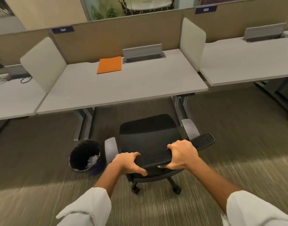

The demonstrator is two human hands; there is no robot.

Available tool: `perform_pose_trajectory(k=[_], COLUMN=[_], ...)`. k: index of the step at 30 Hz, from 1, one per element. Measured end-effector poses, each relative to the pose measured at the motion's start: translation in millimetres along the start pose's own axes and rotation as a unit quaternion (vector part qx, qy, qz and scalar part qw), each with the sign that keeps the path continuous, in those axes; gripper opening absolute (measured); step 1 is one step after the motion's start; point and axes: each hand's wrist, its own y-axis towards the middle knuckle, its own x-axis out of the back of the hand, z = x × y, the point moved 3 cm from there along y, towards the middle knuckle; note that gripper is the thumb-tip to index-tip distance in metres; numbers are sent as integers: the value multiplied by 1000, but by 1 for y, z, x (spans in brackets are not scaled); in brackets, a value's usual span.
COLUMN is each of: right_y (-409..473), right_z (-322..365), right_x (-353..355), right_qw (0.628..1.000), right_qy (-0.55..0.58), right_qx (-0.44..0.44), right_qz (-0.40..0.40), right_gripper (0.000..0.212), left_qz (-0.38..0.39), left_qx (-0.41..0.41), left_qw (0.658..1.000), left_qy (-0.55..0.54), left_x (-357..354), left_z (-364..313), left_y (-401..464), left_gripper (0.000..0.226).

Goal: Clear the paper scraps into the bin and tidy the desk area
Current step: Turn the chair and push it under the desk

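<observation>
A black mesh office chair (149,137) stands on the carpet in front of the grey desk (117,88), its seat facing the desk. My left hand (129,163) grips the left end of the chair's backrest top. My right hand (182,155) grips the same top edge further right. A black lined bin (86,156) sits on the floor left of the chair, with pale paper scraps inside. An orange folded sheet (109,65) lies flat near the back of the desk.
White side dividers (193,44) flank the desk, and a grey cable flap (143,53) stands open at its back. Neighbouring desks lie left and right; cables (25,79) sit on the left one. The desk's legs (84,126) stand beside the bin.
</observation>
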Motion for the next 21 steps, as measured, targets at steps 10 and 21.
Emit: perform_pose_trajectory(k=[10, 21], right_y=[81, 137], right_z=[62, 46], right_x=[-10, 2], right_qw=[1000, 1000], right_qy=[9, 6], right_qx=[29, 26], right_qz=[-3, 8], right_gripper=[114, 96], left_qz=[-253, -197], left_qx=[-48, -72], left_qw=[964, 976], left_qy=[62, 50], left_x=[42, 91], left_z=[65, 145], left_y=[-8, 9], left_gripper=[98, 89])
